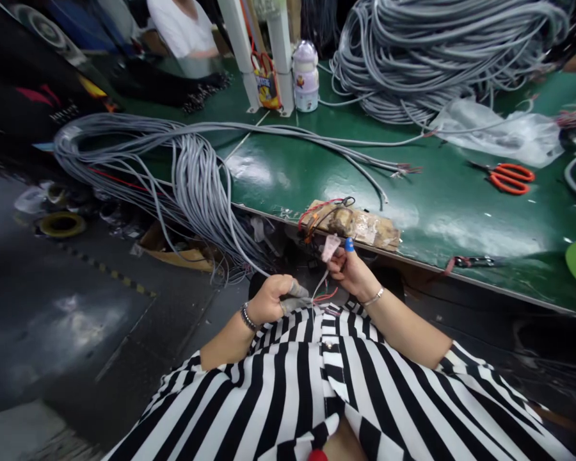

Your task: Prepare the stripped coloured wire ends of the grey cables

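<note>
My left hand (271, 298) is closed round the end of a grey cable (295, 296), just above my striped shirt. Thin red and white wires (322, 289) fan out of that end toward my right hand (351, 271). My right hand, with a blue cap on one fingertip, pinches a small pale connector (331, 246) on one of the wires. Both hands hover in front of the green table's near edge (413, 259), below a taped brown block (360, 225) with red and black wires on it.
A bundle of grey cables (192, 179) hangs off the table's left edge. A big grey cable coil (436, 51) lies at the back. Orange-handled scissors (509, 177), a clear plastic bag (504, 131), a bottle (306, 77) and another person's white shirt (182, 25) are beyond.
</note>
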Demonstrator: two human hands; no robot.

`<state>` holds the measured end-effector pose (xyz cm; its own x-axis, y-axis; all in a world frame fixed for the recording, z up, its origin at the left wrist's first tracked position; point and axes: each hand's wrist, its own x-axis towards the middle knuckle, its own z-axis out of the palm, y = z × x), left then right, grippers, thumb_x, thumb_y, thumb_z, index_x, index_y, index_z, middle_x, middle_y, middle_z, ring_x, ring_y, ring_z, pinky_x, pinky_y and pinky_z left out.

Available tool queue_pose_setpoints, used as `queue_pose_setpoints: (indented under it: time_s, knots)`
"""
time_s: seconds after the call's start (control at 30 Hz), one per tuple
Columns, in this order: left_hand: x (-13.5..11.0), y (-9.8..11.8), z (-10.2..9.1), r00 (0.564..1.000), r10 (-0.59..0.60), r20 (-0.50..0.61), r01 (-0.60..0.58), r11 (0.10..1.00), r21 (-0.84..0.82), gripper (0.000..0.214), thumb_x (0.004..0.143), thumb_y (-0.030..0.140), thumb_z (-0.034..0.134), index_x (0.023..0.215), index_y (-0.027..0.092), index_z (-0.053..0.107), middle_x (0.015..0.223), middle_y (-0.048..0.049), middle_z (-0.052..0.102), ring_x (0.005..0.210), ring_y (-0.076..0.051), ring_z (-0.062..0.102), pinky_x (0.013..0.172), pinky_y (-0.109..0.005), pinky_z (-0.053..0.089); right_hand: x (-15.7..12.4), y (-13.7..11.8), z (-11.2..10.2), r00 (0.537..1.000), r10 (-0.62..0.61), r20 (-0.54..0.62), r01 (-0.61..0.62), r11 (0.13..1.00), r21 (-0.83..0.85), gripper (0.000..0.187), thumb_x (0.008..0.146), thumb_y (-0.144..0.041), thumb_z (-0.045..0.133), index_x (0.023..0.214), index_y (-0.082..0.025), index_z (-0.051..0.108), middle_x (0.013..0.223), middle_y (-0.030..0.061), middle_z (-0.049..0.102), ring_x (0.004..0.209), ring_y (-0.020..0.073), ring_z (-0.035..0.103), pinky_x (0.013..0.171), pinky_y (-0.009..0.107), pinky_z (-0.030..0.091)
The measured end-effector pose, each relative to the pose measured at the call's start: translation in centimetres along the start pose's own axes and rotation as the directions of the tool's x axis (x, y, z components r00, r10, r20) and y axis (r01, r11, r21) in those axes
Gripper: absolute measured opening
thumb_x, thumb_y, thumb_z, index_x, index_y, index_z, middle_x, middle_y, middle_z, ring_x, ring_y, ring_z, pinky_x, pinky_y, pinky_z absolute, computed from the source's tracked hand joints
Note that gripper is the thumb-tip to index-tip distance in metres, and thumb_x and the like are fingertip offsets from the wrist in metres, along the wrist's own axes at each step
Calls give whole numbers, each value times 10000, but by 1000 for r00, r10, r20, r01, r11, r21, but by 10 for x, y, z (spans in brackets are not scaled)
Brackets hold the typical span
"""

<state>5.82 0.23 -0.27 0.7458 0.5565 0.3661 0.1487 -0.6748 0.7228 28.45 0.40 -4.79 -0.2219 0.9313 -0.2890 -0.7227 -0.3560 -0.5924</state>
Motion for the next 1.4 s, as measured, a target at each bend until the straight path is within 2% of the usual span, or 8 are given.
queue_pose_setpoints:
  time_s: [0.13, 0.3, 0.47, 0.6, 0.87, 1.0, 1.2, 1.4]
  knots:
    - [-21, -16, 2, 986, -166, -23, 166, 953, 254, 107, 847, 252, 629, 879, 170, 689, 761, -49, 702, 707, -148, 640, 690, -270, 508, -1, 0, 2, 998, 26, -51, -28, 999, -35, 566, 672, -730, 658, 765, -190, 518, 670, -16, 547, 426, 29, 261, 349, 164, 64]
    - [-35, -49, 4, 861, -508, -24, 394, 637, 663, 385, 752, 78, 556, 1116, 165, 649, 1203, -122, 649, 1106, -262, 583, 969, -423, 449, -5, 0, -4, 983, -9, -182, -32, 975, -220, 537, 648, -661, 726, 742, -167, 536, 668, -3, 578, 402, 11, 206, 359, 178, 53]
    - [-47, -64, -10, 747, -662, -65, 492, 485, 722, 322, 796, 142, 515, 1090, 159, 645, 1255, -97, 619, 1129, -264, 551, 986, -401, 433, -17, -1, -17, 985, -13, -170, -60, 906, -419, 442, 660, -556, 756, 728, -173, 548, 670, 3, 599, 411, 23, 218, 370, 195, 93]
    - [-52, -64, -24, 712, -689, -136, 548, 425, 720, 279, 823, 160, 482, 1048, 149, 647, 1214, -118, 625, 1127, -269, 543, 982, -405, 438, -38, -7, -18, 979, -202, -38, 121, 713, -691, 365, 756, -531, 682, 720, -173, 624, 651, 19, 600, 468, 70, 332, 409, 217, 228]
    - [-40, -68, -40, 813, -573, -106, 458, 515, 724, 324, 742, 65, 486, 979, 204, 659, 1126, -83, 671, 1034, -250, 613, 922, -375, 485, -63, -80, -8, 633, -759, 153, 521, 272, -809, 279, 897, -448, 548, 848, -238, 725, 711, 46, 633, 669, 186, 574, 630, 316, 443]
    - [-9, -62, -70, 853, -517, -71, 431, 620, 655, 251, 803, 105, 465, 898, 219, 667, 981, -54, 698, 909, -204, 653, 850, -332, 511, -35, -140, -25, 543, -839, 17, 541, 334, -772, 365, 859, -541, 560, 864, -210, 713, 684, 46, 615, 572, 144, 506, 514, 273, 367]
    - [71, -52, -108, 924, -373, -79, 364, 802, 473, 223, 879, 294, 511, 974, 204, 692, 1004, -50, 726, 954, -189, 667, 901, -319, 509, 25, -185, -67, 661, -691, -293, 275, 586, -762, 508, 783, -646, 489, 715, -163, 632, 557, 21, 549, 394, 86, 289, 405, 252, 201]
    - [197, -94, -120, 954, -288, -85, 295, 844, 448, 355, 856, 363, 545, 1134, 166, 645, 1136, -97, 698, 1059, -221, 645, 967, -376, 496, 37, -179, -78, 716, -696, -62, 75, 164, -984, 419, 854, -504, 419, 743, -184, 666, 659, 54, 652, 589, 170, 557, 560, 283, 362]
